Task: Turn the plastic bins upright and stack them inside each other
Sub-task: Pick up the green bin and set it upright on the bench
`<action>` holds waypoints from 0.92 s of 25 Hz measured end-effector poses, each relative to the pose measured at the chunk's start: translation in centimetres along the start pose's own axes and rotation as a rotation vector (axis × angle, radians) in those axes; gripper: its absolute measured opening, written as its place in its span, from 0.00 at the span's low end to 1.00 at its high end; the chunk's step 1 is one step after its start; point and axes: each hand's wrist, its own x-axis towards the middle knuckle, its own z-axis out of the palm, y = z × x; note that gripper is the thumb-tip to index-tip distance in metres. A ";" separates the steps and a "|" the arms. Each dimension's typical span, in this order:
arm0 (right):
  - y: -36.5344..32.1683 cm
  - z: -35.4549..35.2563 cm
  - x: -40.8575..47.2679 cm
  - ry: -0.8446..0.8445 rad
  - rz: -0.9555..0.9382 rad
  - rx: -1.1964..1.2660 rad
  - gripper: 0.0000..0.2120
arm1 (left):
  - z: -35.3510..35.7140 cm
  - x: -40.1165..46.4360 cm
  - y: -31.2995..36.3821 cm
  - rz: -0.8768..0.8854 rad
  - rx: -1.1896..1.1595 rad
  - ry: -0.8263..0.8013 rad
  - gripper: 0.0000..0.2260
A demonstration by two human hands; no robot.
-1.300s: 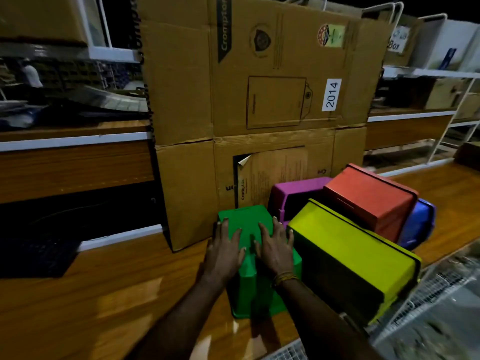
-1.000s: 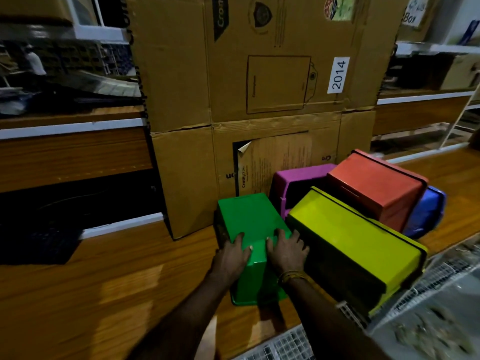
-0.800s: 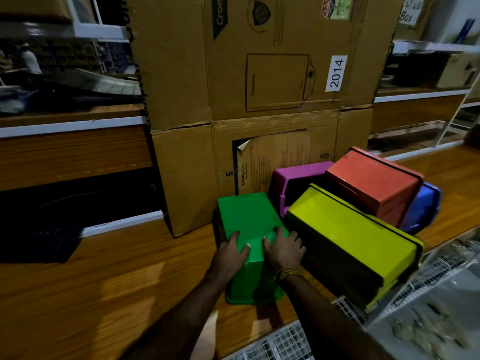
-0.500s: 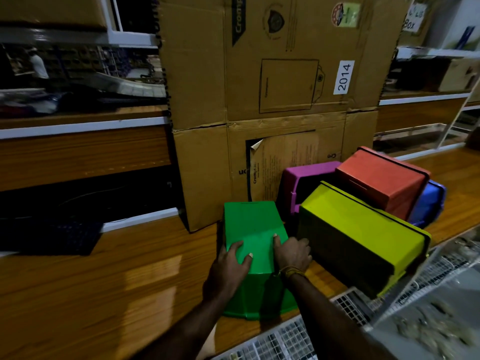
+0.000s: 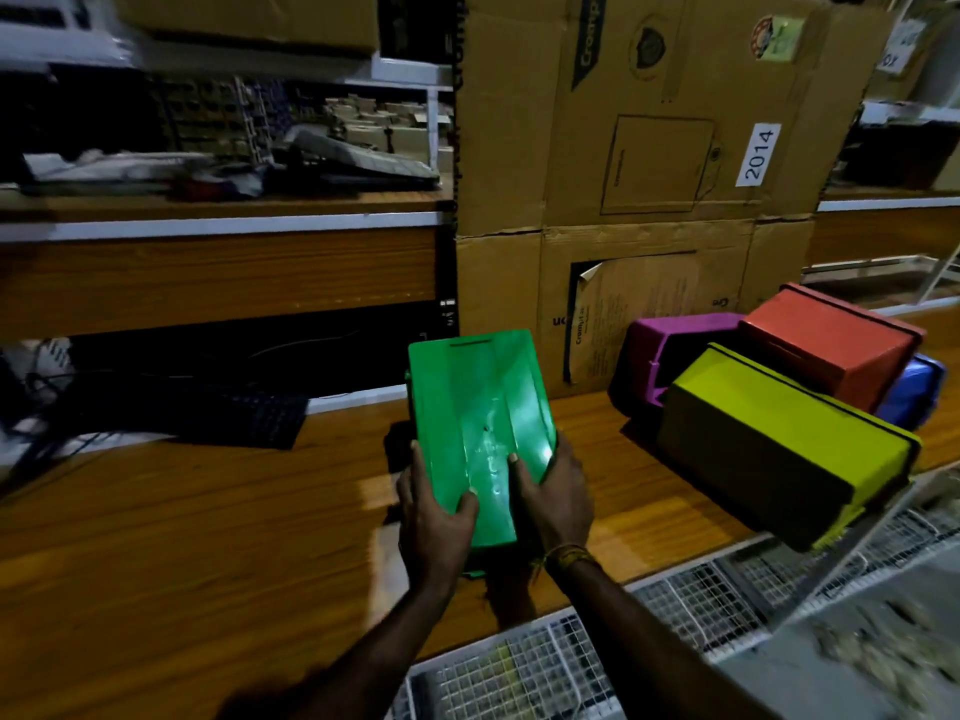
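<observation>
A green plastic bin (image 5: 480, 418) is lifted off the wooden table (image 5: 182, 522), tipped so its flat base faces me. My left hand (image 5: 434, 517) grips its near left edge with the thumb on the base. My right hand (image 5: 553, 496) grips the near right edge the same way. To the right several bins lie overturned in a pile: a yellow bin (image 5: 779, 439) in front, a purple bin (image 5: 670, 350) behind it, an orange bin (image 5: 831, 340) on top and a blue bin (image 5: 914, 392) at the far right.
A tall cardboard box (image 5: 649, 148) stands against the back behind the bins. A black keyboard (image 5: 208, 413) lies at the back left under a wooden shelf (image 5: 218, 272). White wire mesh (image 5: 545, 667) runs along the table's near edge.
Both hands slid to the green bin's near end, took hold of it and tipped it up off the table. The view shifted left.
</observation>
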 end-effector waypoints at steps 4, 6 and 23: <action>-1.9 2.9 -4.0 -0.031 -0.176 0.139 0.36 | -4.9 -0.2 -3.1 -0.098 -0.074 0.126 0.39; -2.7 4.2 -5.5 -0.052 -0.239 0.206 0.35 | -7.3 -0.6 -3.8 -0.085 -0.172 0.181 0.33; -5.7 5.0 -7.1 -0.134 -0.379 0.407 0.23 | -12.9 2.3 -3.5 0.031 -0.199 0.405 0.30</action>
